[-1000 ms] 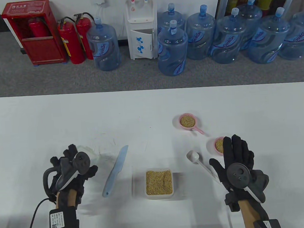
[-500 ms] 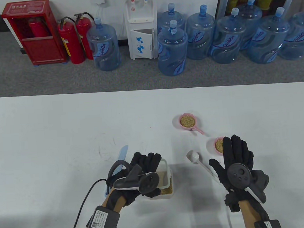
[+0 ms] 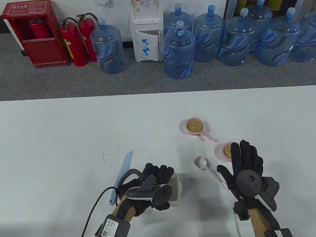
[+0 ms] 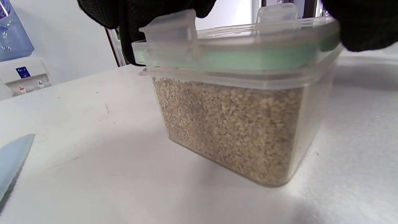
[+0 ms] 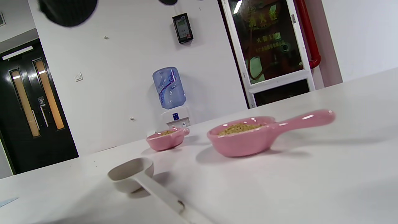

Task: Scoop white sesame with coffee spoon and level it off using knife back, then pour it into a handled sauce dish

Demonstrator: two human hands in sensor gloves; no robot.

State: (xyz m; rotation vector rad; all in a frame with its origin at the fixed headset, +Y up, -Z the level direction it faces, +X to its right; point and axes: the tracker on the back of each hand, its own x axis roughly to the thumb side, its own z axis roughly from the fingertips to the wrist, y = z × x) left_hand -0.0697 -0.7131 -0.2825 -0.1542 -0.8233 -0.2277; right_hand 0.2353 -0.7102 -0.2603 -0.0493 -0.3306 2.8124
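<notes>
The left hand (image 3: 150,190) grips the clip-lock lid (image 4: 236,46) onto the sesame container (image 4: 236,130); both sauce dishes (image 3: 194,126) hold sesame, so closing up seems the step, with pressing the clips down next. The right hand (image 3: 247,171) rests spread beside the coffee spoon (image 3: 202,164) (knife (image 3: 122,170) untouched). Water bottles (image 3: 109,49) read "Ginten".
</notes>
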